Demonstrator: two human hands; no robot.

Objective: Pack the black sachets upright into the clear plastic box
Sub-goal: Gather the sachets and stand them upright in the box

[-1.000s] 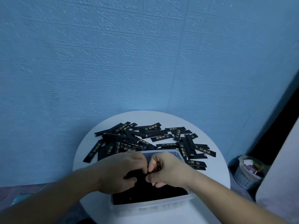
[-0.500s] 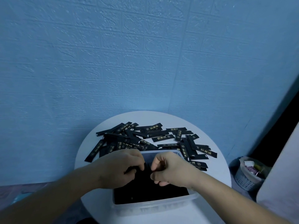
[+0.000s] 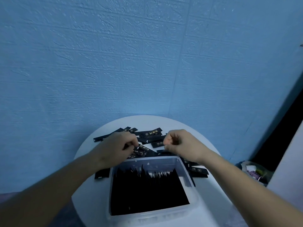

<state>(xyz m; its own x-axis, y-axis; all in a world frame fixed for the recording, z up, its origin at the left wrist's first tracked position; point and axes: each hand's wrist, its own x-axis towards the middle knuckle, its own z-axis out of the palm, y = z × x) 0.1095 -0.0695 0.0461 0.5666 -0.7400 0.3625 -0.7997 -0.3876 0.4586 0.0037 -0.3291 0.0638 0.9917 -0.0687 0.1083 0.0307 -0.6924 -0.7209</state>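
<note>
A round white counter (image 3: 147, 122) stands by a blue wall (image 3: 131, 63). The clear plastic box (image 3: 152, 215) sits on the near part of the counter. It is almost full of black sachets (image 3: 147, 189) that stand up on end, packed close together. Behind the box, and a bit to each side, more black sachets lie flat in a messy pile (image 3: 150, 133).

Both hands are over the pile, past the far edge of the box. The left hand (image 3: 118, 148) has its fingers curled, and they pinch the end of one sachet (image 3: 141, 148) in the pile. The right hand (image 3: 180, 144) is curled like a loose fist. I cannot tell if it holds anything.
</note>
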